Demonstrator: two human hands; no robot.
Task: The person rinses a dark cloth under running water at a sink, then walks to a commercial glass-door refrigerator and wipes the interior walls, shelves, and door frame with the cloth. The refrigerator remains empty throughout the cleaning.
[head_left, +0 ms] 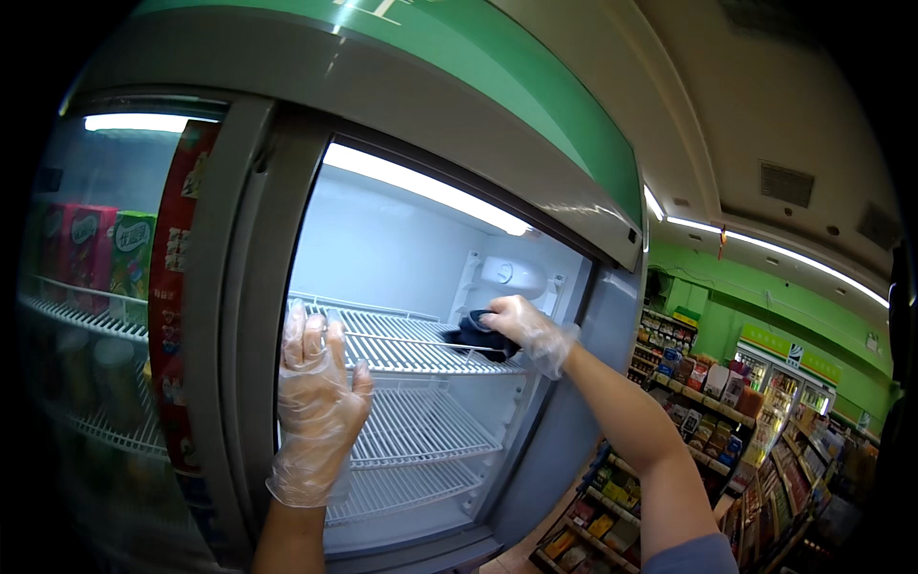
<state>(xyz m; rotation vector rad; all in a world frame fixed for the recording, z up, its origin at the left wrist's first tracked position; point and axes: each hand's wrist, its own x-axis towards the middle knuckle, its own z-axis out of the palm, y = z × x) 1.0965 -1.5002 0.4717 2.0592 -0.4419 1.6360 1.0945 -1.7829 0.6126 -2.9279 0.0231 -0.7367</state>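
Both hands wear clear plastic gloves. My right hand (523,327) reaches into the open fridge and is closed on a dark cloth (478,337), which rests on the right end of the upper white wire shelf (397,342). My left hand (317,407) is raised at the left edge of the opening, its fingers stretched up against the door frame (263,287) and the shelf's left end. Nothing shows in that hand. Below lies another wire shelf (421,426), with a further one (411,490) under it; all are bare.
Behind the left glass door stand drink cartons (132,251) on a rack. A light tube (421,187) glows along the fridge's top, and a white rounded housing (513,275) sits on its inner wall. Stocked store shelves (703,392) fill the right side.
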